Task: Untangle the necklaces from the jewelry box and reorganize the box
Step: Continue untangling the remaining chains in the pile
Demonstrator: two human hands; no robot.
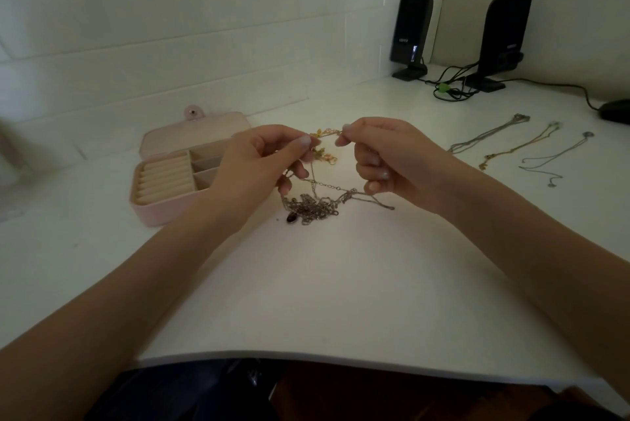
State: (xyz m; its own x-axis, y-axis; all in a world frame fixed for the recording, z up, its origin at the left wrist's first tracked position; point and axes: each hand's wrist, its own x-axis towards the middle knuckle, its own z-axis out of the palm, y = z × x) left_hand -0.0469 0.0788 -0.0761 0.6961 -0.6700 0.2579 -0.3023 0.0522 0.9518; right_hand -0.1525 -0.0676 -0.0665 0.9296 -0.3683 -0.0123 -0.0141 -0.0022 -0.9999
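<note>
At table centre, 12 o'clock of tangled chains: pinching gold chain with left hand and right hand; risking tightening knot by pulling apart

White counter, white tiled wall across the upper left of the frame. Pale pink jewelry box at centre left, cream ring rolls inside. Gold chain with yellow-orange bits at centre; silver tangle with dark oval pendant below. Black speakers at upper right, green cable tie.
</note>
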